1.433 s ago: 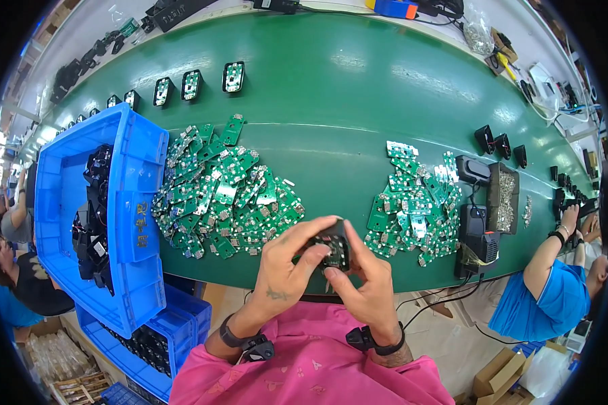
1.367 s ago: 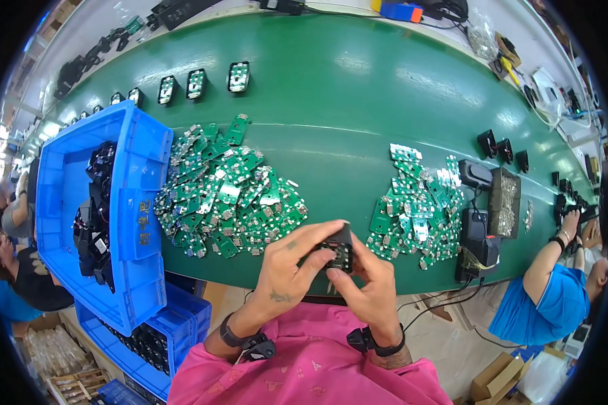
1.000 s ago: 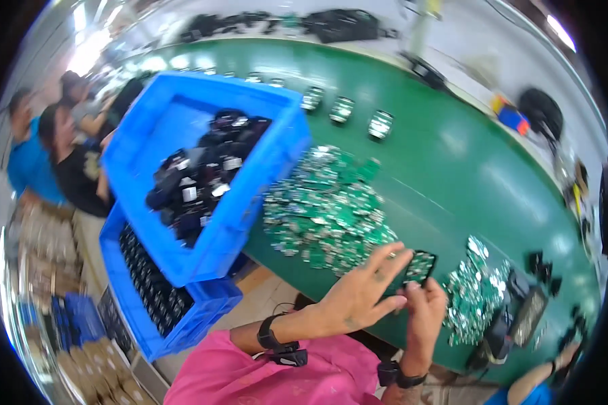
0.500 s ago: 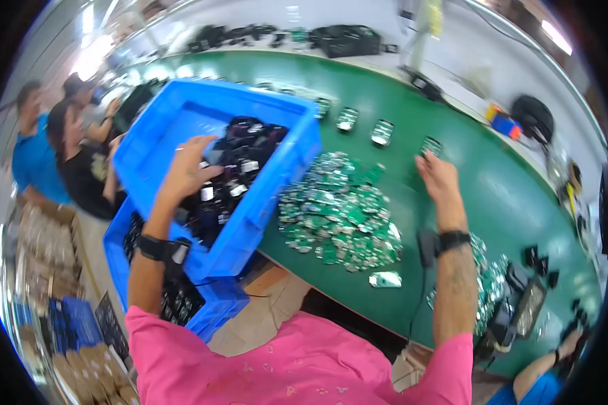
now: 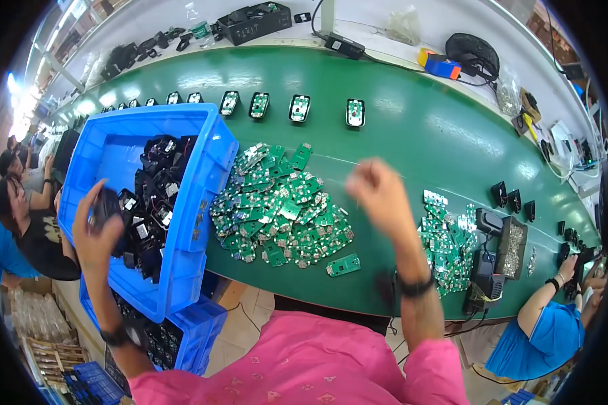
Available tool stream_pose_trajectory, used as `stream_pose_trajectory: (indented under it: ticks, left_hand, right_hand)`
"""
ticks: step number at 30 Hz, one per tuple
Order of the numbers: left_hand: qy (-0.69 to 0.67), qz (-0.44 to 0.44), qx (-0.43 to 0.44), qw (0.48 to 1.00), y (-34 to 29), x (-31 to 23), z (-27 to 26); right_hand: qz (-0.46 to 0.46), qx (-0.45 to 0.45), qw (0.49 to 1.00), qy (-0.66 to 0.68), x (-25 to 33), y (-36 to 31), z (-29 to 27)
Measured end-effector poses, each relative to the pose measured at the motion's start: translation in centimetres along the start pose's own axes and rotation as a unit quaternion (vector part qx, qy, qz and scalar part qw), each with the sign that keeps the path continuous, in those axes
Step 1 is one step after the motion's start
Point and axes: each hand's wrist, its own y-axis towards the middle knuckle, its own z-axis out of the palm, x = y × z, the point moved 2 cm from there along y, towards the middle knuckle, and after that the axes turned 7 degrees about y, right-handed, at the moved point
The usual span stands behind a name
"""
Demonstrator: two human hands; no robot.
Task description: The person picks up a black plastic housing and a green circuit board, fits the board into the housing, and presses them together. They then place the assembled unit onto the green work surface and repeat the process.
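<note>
In my left hand [image 5: 96, 233] is a black plastic casing [image 5: 106, 208], gripped between thumb and fingers over the blue bin [image 5: 203, 196]. Jumbled black casings [image 5: 142, 229] with wires and small metal parts lie in that bin. My right hand [image 5: 378, 192] hovers above the green table, its curled fingers smeared by motion; nothing can be made out in it. Just beyond it stands a casing with a green board inside [image 5: 355, 113], at the right end of a row of similar ones [image 5: 299, 108]. Between my hands lies a heap of green circuit boards [image 5: 284, 209].
A single board [image 5: 344, 265] lies near the table's front edge. To the right are another board pile [image 5: 449, 246], a tray of small metal parts [image 5: 512, 248] and a black device [image 5: 488, 277]. Co-workers sit at left and right. A shelf [image 5: 378, 50] runs along the back.
My right hand has let go of the casing at the row's end and drawn back toward me. The left, earlier open over the bin, now holds a black casing. The view has swung right.
</note>
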Motion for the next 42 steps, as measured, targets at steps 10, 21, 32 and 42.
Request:
stream_pose_trajectory:
  ticks: [10, 21, 32, 42]
  left_hand:
    - [-0.046, 0.144, 0.3, 0.942, -14.9, -10.0, 19.3]
    - [0.02, 0.278, 0.244, 0.929, -18.4, -11.2, 28.2]
    - [-0.177, 0.168, 0.346, 0.906, -18.5, -12.4, 28.3]
    - [-0.21, 0.056, 0.381, 0.899, -17.9, -12.5, 28.0]
  right_hand:
    - [0.017, 0.114, 0.977, -0.179, 1.8, -15.5, 0.0]
    - [0.231, -0.184, 0.916, 0.271, 0.8, -19.5, -4.6]
    - [0.272, -0.045, 0.895, 0.352, 0.5, -18.9, -4.0]
    - [0.284, -0.156, 0.802, 0.502, -0.5, -18.8, -4.6]
